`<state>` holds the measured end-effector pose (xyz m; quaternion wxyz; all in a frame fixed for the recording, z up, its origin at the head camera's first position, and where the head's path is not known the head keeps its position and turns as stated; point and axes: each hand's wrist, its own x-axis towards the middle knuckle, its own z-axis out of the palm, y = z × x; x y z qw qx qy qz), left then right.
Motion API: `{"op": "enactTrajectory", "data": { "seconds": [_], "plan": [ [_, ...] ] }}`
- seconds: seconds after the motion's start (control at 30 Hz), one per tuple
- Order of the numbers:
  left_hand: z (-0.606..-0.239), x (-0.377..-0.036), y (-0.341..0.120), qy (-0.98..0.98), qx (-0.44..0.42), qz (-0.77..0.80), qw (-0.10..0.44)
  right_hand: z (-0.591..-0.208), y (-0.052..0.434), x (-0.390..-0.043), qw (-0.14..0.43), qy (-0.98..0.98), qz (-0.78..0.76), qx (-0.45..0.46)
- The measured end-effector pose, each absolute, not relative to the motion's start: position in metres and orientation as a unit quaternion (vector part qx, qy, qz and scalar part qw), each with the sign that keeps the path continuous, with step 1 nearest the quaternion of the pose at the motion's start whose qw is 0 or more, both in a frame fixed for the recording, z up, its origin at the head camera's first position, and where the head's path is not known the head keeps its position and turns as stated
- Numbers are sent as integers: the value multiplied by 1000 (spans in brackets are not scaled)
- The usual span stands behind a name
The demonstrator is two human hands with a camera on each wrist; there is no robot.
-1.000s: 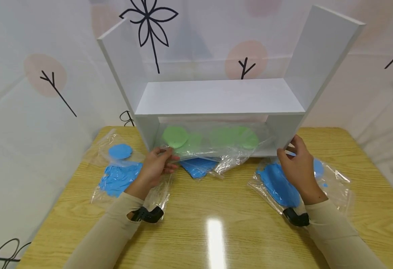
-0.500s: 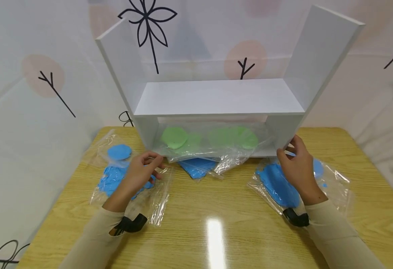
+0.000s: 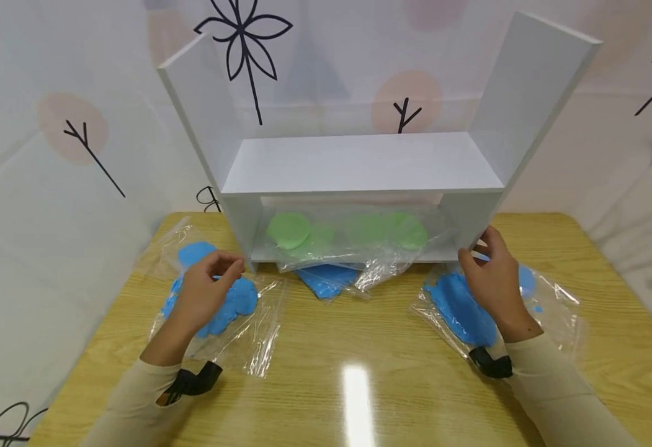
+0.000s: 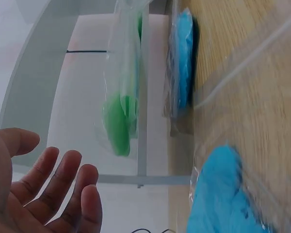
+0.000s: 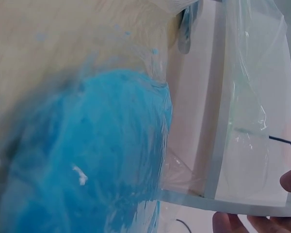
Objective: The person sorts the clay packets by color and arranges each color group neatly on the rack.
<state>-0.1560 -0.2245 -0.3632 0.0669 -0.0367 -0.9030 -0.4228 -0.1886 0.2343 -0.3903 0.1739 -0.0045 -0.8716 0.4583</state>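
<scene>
Left hand (image 3: 203,292) hovers with fingers (image 4: 63,189) loosely spread, holding nothing, right over a clear bag of blue clay (image 3: 231,304) lying on the bench (image 3: 359,372). Right hand (image 3: 490,279) has its fingers curled against the white shelf's (image 3: 359,164) lower right corner, above another blue bag (image 3: 459,307). A bag of green clay (image 3: 353,233) sits in the shelf's bottom compartment, with a third blue bag (image 3: 326,277) poking out underneath.
</scene>
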Motion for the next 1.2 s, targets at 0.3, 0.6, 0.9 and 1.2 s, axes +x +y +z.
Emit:
{"op": "enactTrajectory", "data": {
  "seconds": [0.3,0.6,0.9,1.2],
  "plan": [
    [-362,-160,-238,-922,-34,-374,97,-388,233,-186,171,-875,453,-2],
    [-365,-168,-254,-939,-26,-321,121,-390,234,-187,192,-873,448,13],
    [-374,-179,-276,-952,-24,-273,139,-393,234,-186,198,-871,449,11],
    [-377,-197,-291,-972,-21,-197,124,-393,234,-187,205,-872,445,7]
  ]
}}
